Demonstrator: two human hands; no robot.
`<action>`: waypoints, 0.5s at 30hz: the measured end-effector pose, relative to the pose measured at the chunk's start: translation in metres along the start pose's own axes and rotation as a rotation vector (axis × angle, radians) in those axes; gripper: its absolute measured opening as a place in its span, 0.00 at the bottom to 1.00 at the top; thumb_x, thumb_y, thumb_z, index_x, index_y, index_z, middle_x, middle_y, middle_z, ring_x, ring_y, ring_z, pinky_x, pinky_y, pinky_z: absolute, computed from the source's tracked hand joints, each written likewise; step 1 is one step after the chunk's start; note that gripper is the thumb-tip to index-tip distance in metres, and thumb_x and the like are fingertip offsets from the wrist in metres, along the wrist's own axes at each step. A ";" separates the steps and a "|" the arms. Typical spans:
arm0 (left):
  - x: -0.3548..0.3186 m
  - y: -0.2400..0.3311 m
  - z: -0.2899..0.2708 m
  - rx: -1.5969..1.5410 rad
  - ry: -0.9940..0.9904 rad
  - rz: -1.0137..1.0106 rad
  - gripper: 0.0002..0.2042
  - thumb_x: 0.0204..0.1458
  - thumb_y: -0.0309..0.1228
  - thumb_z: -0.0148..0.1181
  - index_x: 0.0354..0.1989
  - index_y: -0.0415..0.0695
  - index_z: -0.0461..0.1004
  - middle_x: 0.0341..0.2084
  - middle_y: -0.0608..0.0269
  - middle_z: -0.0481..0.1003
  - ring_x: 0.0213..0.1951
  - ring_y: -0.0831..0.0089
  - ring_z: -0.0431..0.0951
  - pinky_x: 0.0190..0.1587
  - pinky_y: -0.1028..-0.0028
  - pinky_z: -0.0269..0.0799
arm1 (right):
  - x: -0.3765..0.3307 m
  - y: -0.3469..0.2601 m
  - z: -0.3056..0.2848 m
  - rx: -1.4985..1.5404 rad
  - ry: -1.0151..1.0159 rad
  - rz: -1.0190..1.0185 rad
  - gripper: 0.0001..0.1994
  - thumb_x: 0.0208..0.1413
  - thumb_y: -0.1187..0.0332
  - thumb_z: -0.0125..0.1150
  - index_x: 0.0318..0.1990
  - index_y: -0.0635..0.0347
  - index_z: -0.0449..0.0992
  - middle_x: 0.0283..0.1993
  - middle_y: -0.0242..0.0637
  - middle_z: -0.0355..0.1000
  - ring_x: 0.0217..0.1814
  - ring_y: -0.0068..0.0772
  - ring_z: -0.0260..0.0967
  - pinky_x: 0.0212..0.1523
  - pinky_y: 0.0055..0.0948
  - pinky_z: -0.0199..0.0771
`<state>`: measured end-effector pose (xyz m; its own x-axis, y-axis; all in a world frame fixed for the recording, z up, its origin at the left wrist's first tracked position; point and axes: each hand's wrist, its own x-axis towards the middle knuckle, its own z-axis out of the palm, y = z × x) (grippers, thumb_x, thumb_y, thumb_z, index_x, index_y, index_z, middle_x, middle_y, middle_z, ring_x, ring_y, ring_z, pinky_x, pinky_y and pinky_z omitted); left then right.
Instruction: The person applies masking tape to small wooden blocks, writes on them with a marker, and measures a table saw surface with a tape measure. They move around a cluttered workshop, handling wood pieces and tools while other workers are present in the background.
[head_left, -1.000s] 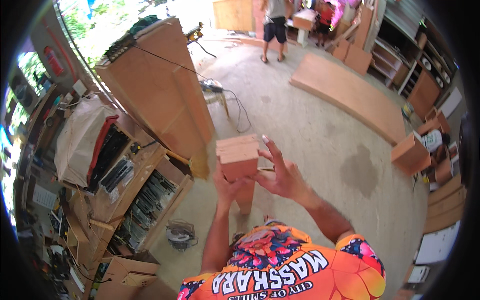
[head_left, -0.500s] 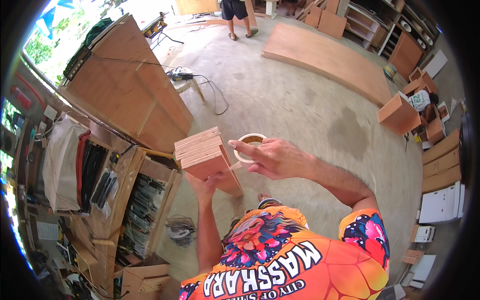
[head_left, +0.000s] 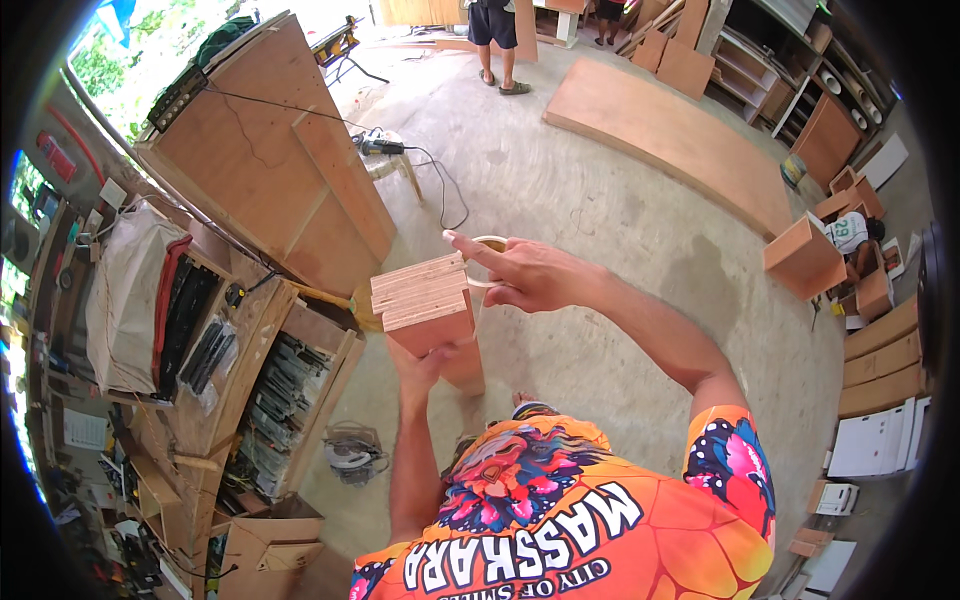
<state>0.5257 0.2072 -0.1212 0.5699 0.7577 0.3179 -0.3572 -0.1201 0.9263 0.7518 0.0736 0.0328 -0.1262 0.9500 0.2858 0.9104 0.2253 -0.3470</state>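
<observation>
A stack of reddish plywood strips (head_left: 428,322) is held upright in front of me, its layered end edges facing up. My left hand (head_left: 420,366) is closed round the near side of the stack, with the thumb across its face. At the far right corner of the stack, my right hand (head_left: 532,272) grips a roll of pale tape (head_left: 491,242). The index finger points out over the roll, and the hand covers much of it. Whether a strip of tape runs from the roll to the boards is hard to make out.
Large plywood panels (head_left: 270,160) lean at the left, beside a stool with a corded power tool (head_left: 382,146). A wooden rack (head_left: 290,400) stands near left, a circular saw (head_left: 354,455) on the floor. A long panel (head_left: 670,145) lies ahead; people stand and crouch farther off.
My right hand and the tape roll have moved farther away, up to the stack's far corner. The stack has turned slightly in my left hand, and more of the roll is covered.
</observation>
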 end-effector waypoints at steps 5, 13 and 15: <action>-0.005 0.017 0.002 0.029 -0.127 -0.131 0.36 0.34 0.28 0.75 0.57 0.34 0.72 0.46 0.58 0.80 0.48 0.67 0.81 0.51 0.67 0.79 | 0.009 0.000 0.001 0.066 -0.104 -0.004 0.50 0.61 0.56 0.67 0.80 0.57 0.37 0.26 0.49 0.74 0.33 0.56 0.75 0.44 0.48 0.73; -0.017 0.017 0.008 -0.081 0.009 -0.063 0.18 0.38 0.23 0.66 0.42 0.35 0.78 0.33 0.64 0.80 0.33 0.76 0.79 0.35 0.76 0.75 | -0.001 -0.007 0.001 0.095 -0.054 0.006 0.46 0.60 0.51 0.66 0.79 0.52 0.45 0.31 0.43 0.78 0.38 0.52 0.78 0.55 0.46 0.71; -0.019 0.014 0.006 -0.022 -0.017 -0.067 0.19 0.39 0.24 0.68 0.43 0.35 0.77 0.33 0.64 0.79 0.33 0.76 0.78 0.36 0.76 0.75 | -0.003 -0.005 0.006 0.104 -0.019 -0.002 0.45 0.60 0.50 0.67 0.78 0.50 0.47 0.36 0.42 0.80 0.41 0.49 0.79 0.57 0.45 0.70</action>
<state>0.5144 0.1871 -0.1130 0.6055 0.7525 0.2591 -0.3337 -0.0556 0.9410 0.7456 0.0710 0.0287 -0.1364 0.9531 0.2701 0.8643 0.2478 -0.4378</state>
